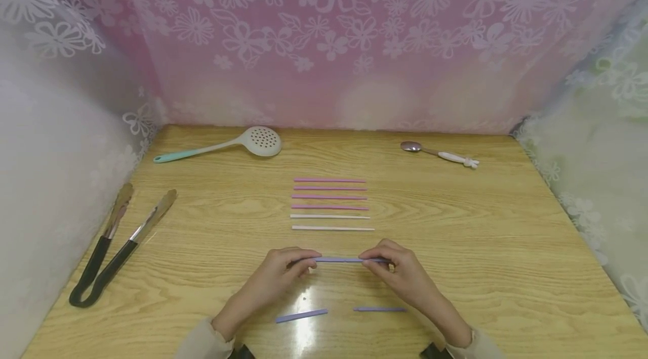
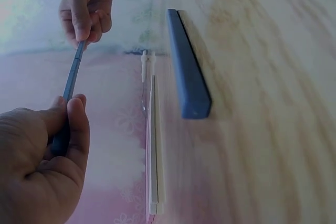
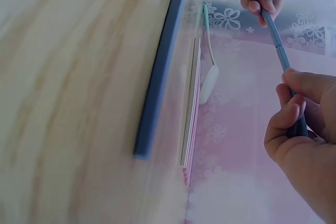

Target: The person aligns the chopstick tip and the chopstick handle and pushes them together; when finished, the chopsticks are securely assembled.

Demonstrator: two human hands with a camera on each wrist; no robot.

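Note:
My left hand (image 1: pixel 278 273) and right hand (image 1: pixel 400 272) pinch a blue-purple chopstick (image 1: pixel 336 260) from either end, held level over the table. A seam shows partway along it in both wrist views, where two sections meet in line. Nearer the front edge lie two shorter chopstick sections of the same colour: a slanted left one (image 1: pixel 302 315) and a right one (image 1: pixel 379 309) with a narrow tip at its left end. Beyond my hands, white chopsticks (image 1: pixel 331 228) and several pink chopsticks (image 1: pixel 330 197) are laid in parallel rows.
Black-handled tongs (image 1: pixel 96 269) lie spread at the left. At the back left rests a skimmer (image 1: pixel 262 141) with a mint handle, and at the back right a spoon (image 1: pixel 450 157) with a white handle. Flowered curtains (image 1: pixel 334 66) border the wooden table (image 1: pixel 486 224) at back and sides.

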